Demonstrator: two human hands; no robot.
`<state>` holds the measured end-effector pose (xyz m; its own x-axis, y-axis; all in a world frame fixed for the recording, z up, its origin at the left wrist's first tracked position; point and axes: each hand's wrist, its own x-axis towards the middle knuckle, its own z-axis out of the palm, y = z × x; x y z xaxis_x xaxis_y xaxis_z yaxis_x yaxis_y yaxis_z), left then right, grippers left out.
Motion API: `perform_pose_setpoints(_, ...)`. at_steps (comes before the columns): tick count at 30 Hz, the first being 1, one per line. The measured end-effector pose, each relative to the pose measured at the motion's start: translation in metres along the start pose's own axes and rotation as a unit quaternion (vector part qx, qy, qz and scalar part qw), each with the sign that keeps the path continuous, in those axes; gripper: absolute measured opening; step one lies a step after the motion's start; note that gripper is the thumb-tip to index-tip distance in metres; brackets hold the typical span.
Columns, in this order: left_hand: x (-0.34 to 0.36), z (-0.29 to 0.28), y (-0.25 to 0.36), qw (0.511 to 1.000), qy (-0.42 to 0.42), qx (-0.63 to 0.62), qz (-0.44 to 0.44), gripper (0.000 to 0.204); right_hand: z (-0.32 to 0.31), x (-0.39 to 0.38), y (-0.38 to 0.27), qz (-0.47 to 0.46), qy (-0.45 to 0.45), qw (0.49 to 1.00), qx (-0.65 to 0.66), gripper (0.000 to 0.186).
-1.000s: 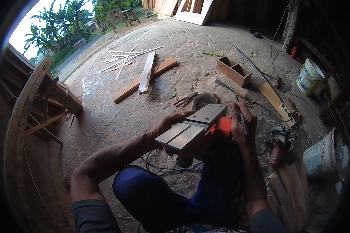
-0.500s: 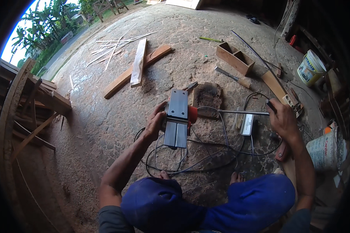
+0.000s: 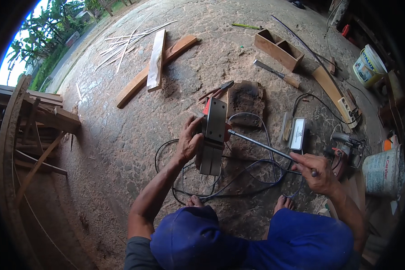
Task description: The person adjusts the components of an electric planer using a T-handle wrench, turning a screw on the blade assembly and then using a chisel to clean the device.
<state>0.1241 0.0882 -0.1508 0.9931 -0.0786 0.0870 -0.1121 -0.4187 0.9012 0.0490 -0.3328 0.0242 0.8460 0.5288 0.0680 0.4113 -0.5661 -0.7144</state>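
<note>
My left hand (image 3: 190, 140) is closed around the body of an electric planer (image 3: 210, 155), tilted so its grey metal sole faces up. A bit of the planer's red housing shows at its far end. My right hand (image 3: 317, 174) grips the handle end of a long steel T-handle wrench (image 3: 263, 146). The wrench slants up to the left, its tip against or very close to the planer's right side. Exact contact at the tip is too small to tell. Below the planer, a dark power cord (image 3: 252, 191) lies in loops on the floor.
A worn block (image 3: 246, 105), pliers (image 3: 218, 90), a chisel (image 3: 276, 73) and a white-topped box (image 3: 297, 134) lie ahead. Farther are a wooden divided box (image 3: 279, 49), crossed boards (image 3: 156, 63) and thin strips (image 3: 126, 42). Buckets (image 3: 381, 173) stand right; stacked timber (image 3: 40, 121) left.
The planer has turned more onto its edge. My right hand has come down and left, so the wrench now slants, its tip closer to the planer. The view has shifted slightly.
</note>
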Motion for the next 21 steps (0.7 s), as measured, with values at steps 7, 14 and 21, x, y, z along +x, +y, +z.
perform_pose_setpoints(7, -0.022, 0.016, 0.007, 0.995, -0.036, 0.080, 0.056, 0.075, 0.005, 0.007, -0.001, -0.190, -0.032, 0.957, -0.214, 0.041)
perform_pose_setpoints(14, -0.012, 0.028, 0.011, 0.991, -0.033, 0.119, 0.047, 0.083, 0.016, 0.009, -0.003, -0.255, -0.020, 0.921, -0.294, 0.030)
perform_pose_setpoints(21, -0.009, 0.030, 0.010, 0.988, -0.051, 0.128, 0.062, 0.085, 0.022, 0.011, -0.002, -0.266, -0.018, 0.912, -0.311, 0.031)
